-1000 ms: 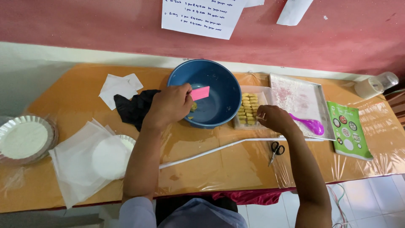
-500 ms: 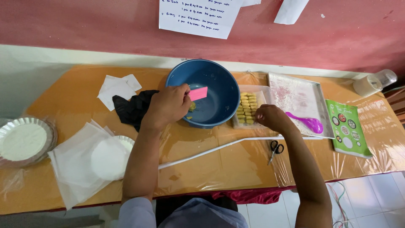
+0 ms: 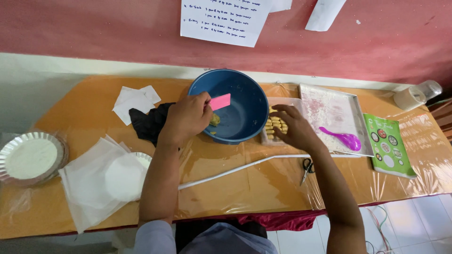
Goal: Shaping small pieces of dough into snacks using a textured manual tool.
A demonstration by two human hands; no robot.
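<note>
My left hand grips a pink flat scraper at the near-left rim of a blue bowl, with a lump of yellowish dough by its fingers. Beside the bowl on the right, my right hand rests fingers-down on rows of small yellowish dough pieces that lie on a clear sheet. I cannot see whether it pinches a piece.
A metal tray dusted with flour holds a purple spoon. Scissors, a white rod, a green leaflet, a black cloth, white papers, foil plates and a tape roll lie on the plastic-covered table.
My right hand has moved left onto the rows of dough pieces. My left hand stays at the bowl's rim with the scraper.
</note>
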